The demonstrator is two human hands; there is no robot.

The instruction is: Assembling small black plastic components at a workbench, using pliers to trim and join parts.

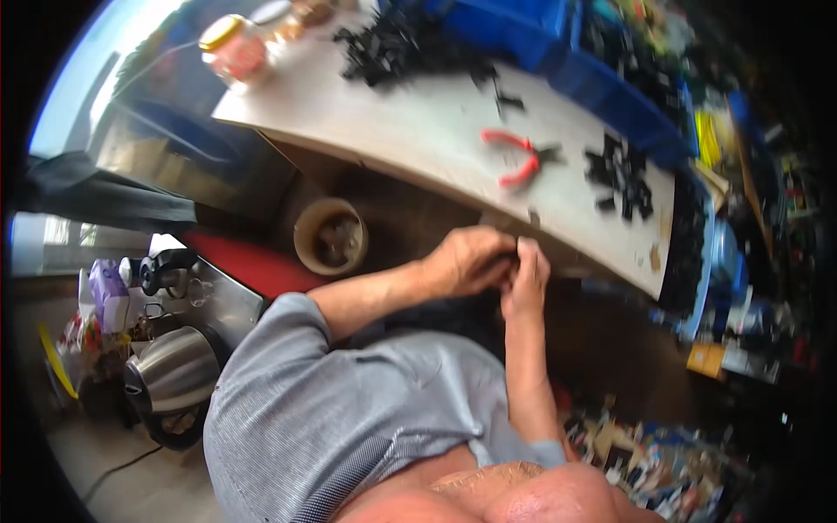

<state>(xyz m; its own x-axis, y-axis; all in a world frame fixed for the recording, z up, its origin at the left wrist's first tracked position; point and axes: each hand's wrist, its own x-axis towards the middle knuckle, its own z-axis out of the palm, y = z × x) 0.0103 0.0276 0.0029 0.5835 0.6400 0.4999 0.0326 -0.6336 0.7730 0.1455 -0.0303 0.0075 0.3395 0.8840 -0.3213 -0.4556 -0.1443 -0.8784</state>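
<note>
My left hand (pixel 469 261) and my right hand (pixel 527 275) meet just off the near edge of the white table (pixel 418 131). The fingers of both are bent and pressed together. Something small and dark seems to sit between them, but its kind is hidden by the fingers and blur. Beyond my hands, pliers with red handles (pixel 530 162) lie spread on the tabletop. To their right is a small heap of black pieces (pixel 621 177). A larger pile of similar black pieces (pixel 388 48) covers the far part of the table.
Blue bins (pixel 610 100) line the table's far side. At its left end stands a jar with a yellow lid (pixel 235 54). A round bucket (pixel 298 235) is below the table edge. A metal kettle (pixel 179 370) stands at left, and mixed clutter (pixel 663 462) lies at lower right.
</note>
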